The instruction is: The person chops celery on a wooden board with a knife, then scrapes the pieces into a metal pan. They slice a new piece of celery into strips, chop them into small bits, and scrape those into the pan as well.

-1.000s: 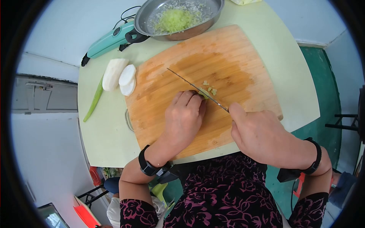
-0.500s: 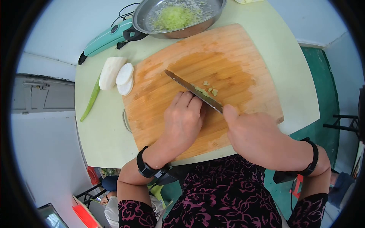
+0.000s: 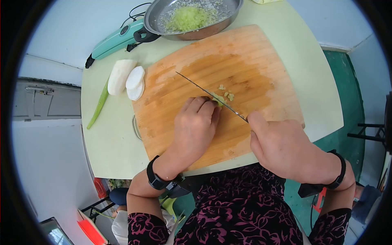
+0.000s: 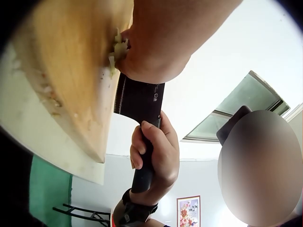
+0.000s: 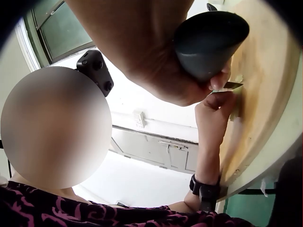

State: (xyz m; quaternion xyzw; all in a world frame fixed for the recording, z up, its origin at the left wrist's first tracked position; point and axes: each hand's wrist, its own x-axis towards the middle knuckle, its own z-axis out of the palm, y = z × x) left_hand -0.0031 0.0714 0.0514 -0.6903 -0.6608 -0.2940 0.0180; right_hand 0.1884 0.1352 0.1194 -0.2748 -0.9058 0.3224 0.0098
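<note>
My right hand grips the black handle of a cleaver, whose broad dark blade stands almost edge-on in the head view. Under curled fingertips, my left hand holds pale green vegetable strips down on the wooden cutting board. The blade runs right beside the left knuckles, over the end of the strips. A few small cut bits lie on the board just past the blade. In the right wrist view the handle's butt fills the foreground and hides most of the blade.
A pan with chopped pale green vegetable stands behind the board. Left of the board lie a peeled white root piece, white slices and a long green pepper-like vegetable. A teal appliance with a cord is at the back left.
Half a second ago the blade leaned over, showing its flat side; now it is edge-on again, with the right hand shifted slightly right. The left hand stays nearly in place on the strips.
</note>
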